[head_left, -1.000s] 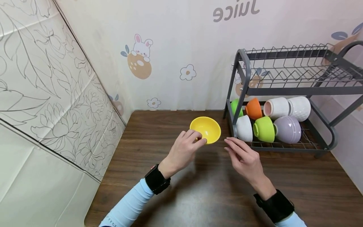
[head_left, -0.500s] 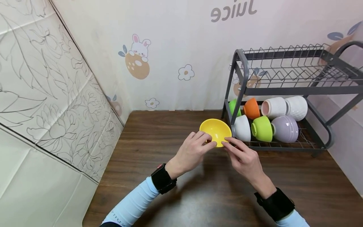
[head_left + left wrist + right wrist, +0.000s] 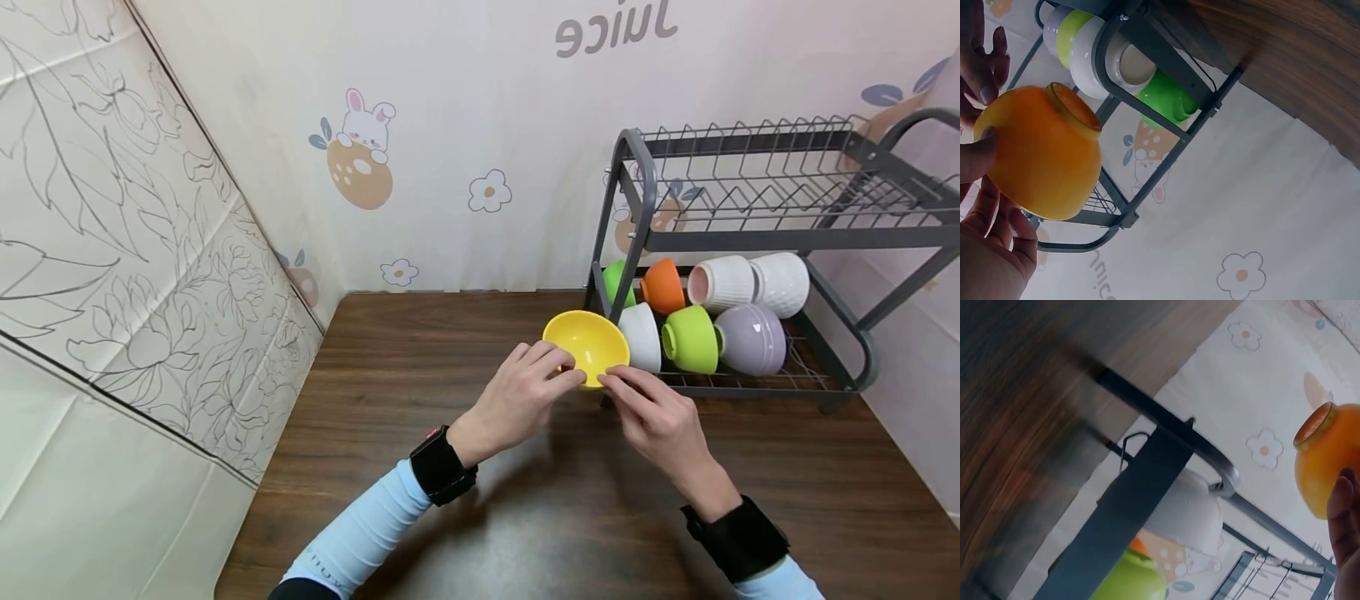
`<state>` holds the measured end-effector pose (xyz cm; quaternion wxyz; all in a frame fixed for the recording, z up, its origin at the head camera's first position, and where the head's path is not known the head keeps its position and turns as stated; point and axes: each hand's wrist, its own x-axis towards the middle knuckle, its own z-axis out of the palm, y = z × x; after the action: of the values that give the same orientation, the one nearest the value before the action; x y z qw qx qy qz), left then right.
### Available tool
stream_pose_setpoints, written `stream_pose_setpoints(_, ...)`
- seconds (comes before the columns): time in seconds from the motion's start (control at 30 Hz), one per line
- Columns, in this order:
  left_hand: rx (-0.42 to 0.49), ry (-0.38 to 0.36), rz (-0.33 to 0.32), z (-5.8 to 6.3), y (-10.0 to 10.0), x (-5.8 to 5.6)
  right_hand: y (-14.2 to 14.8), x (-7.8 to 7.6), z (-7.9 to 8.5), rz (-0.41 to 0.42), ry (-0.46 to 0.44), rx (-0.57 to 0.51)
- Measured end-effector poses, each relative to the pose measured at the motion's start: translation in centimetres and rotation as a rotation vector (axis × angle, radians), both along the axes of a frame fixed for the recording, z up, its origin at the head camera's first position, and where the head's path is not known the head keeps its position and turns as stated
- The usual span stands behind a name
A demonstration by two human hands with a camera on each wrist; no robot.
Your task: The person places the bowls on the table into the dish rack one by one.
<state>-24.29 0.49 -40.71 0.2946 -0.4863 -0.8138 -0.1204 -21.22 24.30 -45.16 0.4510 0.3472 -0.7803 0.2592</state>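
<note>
A yellow bowl (image 3: 587,337) is held up above the table, left of the dish rack, mouth toward the head camera. At its near left rim, my left hand (image 3: 519,402) grips it between thumb and curled fingers. On the near right rim, my right hand (image 3: 666,431) pinches with thumb and fingertips. The left wrist view shows the outside and foot ring of the bowl (image 3: 1047,156), with the thumb on its wall. In the right wrist view, the right thumb (image 3: 1341,503) lies against the bowl (image 3: 1325,459). A white bowl (image 3: 641,337) on the rack is just right of it.
The two-tier dark metal dish rack (image 3: 795,242) stands at the table's back right. Its lower tier holds a green bowl (image 3: 692,340), a grey-purple bowl (image 3: 753,340), an orange bowl (image 3: 662,285) and several others. A printed wall sheet (image 3: 442,108) borders the wooden table (image 3: 405,350).
My left hand has carried the yellow bowl to the right, toward the rack. My right hand, apart from the bowl at first, has come to its rim and now pinches it.
</note>
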Motion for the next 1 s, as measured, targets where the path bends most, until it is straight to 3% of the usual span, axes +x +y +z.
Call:
stream_pose_setpoints(0.2,0.07,0.03,-0.023,0.5,0.6,-0.1,0.7,0.4,0.9,0.01,0.055,-0.012)
stream_pose_setpoints(0.37,0.209,-0.07,-0.105,1.3,1.2,-0.3,1.5,1.1,1.8,-0.017,0.104,-0.116)
stream_pose_setpoints(0.5,0.238,-0.152,-0.137,1.2,1.8,-1.0,2.8,1.7,2.5,-0.081,0.155,-0.242)
stream_pose_setpoints(0.67,0.186,-0.21,-0.108,-0.3,2.9,-1.9,5.2,2.3,3.3,-0.218,0.154,-0.37)
stream_pose_setpoints(0.87,0.106,-0.304,-0.099,-2.3,4.3,-2.3,8.6,2.4,3.7,-0.38,0.076,-0.484)
stream_pose_setpoints(1.0,-0.024,-0.345,0.006,-3.2,4.9,-2.6,11.1,1.7,3.4,-0.402,0.004,-0.604)
